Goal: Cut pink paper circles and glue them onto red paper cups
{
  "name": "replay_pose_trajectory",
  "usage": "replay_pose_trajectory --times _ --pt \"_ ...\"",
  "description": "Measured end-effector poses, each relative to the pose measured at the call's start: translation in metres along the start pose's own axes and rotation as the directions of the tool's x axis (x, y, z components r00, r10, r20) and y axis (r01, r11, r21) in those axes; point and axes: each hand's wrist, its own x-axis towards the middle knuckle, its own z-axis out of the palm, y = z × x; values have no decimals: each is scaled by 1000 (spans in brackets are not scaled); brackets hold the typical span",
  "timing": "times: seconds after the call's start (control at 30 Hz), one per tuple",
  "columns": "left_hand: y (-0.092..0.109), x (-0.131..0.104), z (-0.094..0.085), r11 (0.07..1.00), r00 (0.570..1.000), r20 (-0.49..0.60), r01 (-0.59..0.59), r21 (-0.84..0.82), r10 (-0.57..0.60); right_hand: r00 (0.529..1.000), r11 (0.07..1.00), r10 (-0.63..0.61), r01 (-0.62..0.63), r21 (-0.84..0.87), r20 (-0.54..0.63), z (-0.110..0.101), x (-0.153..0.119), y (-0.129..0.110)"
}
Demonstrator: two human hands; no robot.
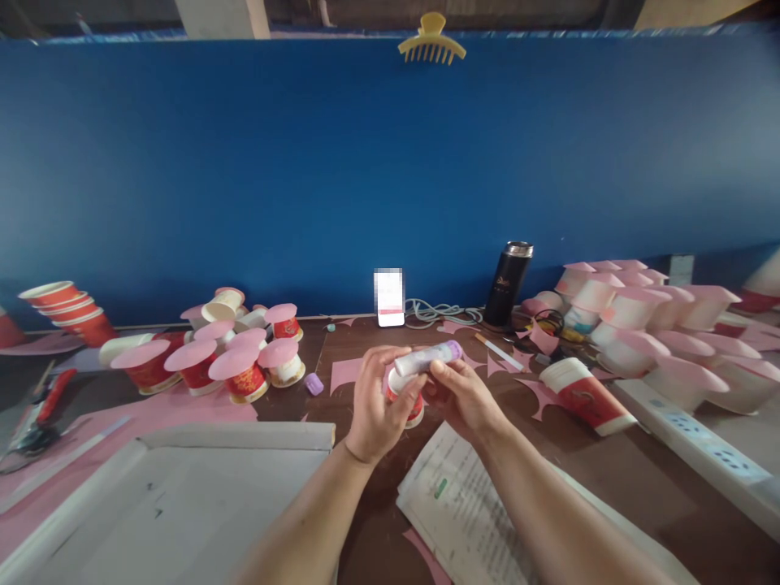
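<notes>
At your far left a stack of red paper cups lies on its side against the blue partition wall; below it red-handled pliers rest on a pink paper sheet; next comes a cluster of upturned red-and-white paper cups capped with pink paper discs, and in front of them a shallow white cardboard tray; a small lilac cap lies on the dark brown worktop just right of that cluster.

At the centre your left hand is closed around a small red-and-white paper cup, fingers wrapped about its side — held just above the worktop; your right hand grips a white glue stick with a lilac end, fingers pinched on its barrel, the stick lying across the cup's top and touching it; an open printed booklet sits under your right forearm.

Behind, a phone leans on the wall; further right stands a black flask; then one tipped red-and-white cup, a heap of pink-capped white cups, and a white power strip — near the right edge.
</notes>
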Motion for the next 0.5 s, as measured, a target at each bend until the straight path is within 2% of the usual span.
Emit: replay_pose_trajectory --times 0.1,0.17,0.27,0.33,0.4,0.5 --pt "-11 2 -2 998 998 55 5 59 -8 990 995 -99 97 -20 -101 -1 2 -7" --pt "-20 4 -4 995 993 110 34 98 -45 968 982 -186 179 -54 -172 -4 5 -12" --pt "-34 3 -6 983 952 261 130 133 -161 928 946 -293 247 -208 -231 -8 8 -13" --pt "-40 2 -6 969 894 377 207 136 -243 915 906 -341 259 -336 -214 -10 9 -8" --pt "-42 0 -5 953 842 448 268 139 -302 917 860 -364 264 -438 -161 -10 9 -3" --pt "-41 -1 -2 939 808 489 335 79 -329 931 781 -357 249 -573 -81 -7 7 3"
